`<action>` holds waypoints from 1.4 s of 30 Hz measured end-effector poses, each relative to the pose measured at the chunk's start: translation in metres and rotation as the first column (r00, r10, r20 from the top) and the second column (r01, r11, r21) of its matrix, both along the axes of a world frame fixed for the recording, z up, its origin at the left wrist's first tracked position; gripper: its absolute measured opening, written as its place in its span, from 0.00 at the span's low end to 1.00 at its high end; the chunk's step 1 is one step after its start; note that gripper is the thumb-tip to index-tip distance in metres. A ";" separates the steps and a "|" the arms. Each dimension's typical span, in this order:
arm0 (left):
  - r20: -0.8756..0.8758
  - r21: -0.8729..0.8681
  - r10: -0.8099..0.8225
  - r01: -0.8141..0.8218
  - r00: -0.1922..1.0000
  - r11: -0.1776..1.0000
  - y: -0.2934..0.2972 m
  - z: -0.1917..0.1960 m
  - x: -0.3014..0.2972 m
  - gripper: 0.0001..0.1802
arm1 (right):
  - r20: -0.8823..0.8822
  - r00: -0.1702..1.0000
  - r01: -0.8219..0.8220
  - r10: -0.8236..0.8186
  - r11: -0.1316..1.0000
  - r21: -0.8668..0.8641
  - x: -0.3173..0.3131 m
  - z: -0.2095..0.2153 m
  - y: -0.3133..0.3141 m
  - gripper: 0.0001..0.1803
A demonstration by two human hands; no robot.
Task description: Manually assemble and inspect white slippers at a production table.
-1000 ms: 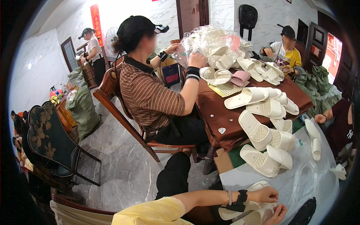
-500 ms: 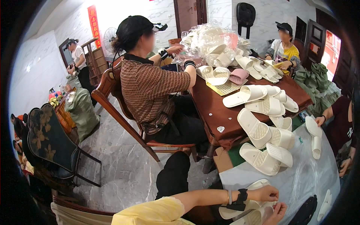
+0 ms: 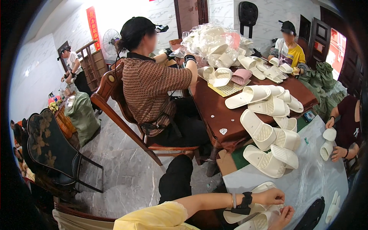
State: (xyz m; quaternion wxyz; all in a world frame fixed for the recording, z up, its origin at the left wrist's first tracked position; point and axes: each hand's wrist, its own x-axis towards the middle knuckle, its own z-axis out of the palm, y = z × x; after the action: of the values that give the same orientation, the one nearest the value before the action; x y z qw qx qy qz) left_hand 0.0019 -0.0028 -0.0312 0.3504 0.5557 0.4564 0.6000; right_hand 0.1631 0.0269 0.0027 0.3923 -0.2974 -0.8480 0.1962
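At the bottom, my left hand (image 3: pixel 273 196) comes in with a black band on its wrist, thumb and fingertips closed in a pinch. Just below it is my right hand (image 3: pixel 284 217), fingers bent together, its fingertips close to the left ones. Whatever the two hands pinch is too small to make out. Beneath them lies a cream slipper (image 3: pixel 234 217), partly covered by my left wrist. A second cream slipper (image 3: pixel 257 223) is in front of it, partly behind my right hand. Both rest at the near end of the grey-covered table (image 3: pixel 306 172).
Several cream slippers (image 3: pixel 264 163) spread across the brown-covered table (image 3: pixel 207 111), with a pink slipper (image 3: pixel 240 76) and a bagged pile (image 3: pixel 212 42). A co-worker (image 3: pixel 157 88) sits at the left. Another person's hands hold cream slippers (image 3: pixel 326 147) at right. A dark item (image 3: pixel 312 214) lies near my right hand.
My hands have barely moved and stay pinched together. The person at the right has brought the slippers nearer and now holds them with both hands. The seated co-worker's hands have shifted slightly.
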 end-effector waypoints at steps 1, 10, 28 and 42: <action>-0.003 0.004 0.004 -0.004 1.000 1.000 -0.001 0.001 -0.001 0.09 | 0.001 1.000 0.001 -0.001 1.000 -0.002 -0.002 0.006 -0.003 0.17; 0.033 -0.026 -0.003 0.004 0.999 1.000 0.001 0.001 0.002 0.09 | -0.120 0.989 0.000 -0.087 0.811 -0.584 -0.005 0.019 -0.008 0.16; -0.082 -0.153 -0.024 0.012 0.996 0.988 0.002 0.004 0.000 0.07 | -0.121 0.986 0.025 -0.114 0.822 -0.569 -0.003 -0.009 0.006 0.06; -0.116 -0.272 -0.036 0.004 0.993 0.962 -0.002 0.027 -0.003 0.07 | -0.302 0.946 -0.141 -0.118 0.691 -0.709 -0.003 -0.017 0.008 0.08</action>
State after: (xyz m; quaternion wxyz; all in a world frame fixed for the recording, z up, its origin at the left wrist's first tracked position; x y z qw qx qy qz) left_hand -0.0009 -0.0044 -0.0043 0.4012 0.5421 0.5489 0.4938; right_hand 0.1601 0.0348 -0.0144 0.3762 -0.3857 -0.6274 0.5622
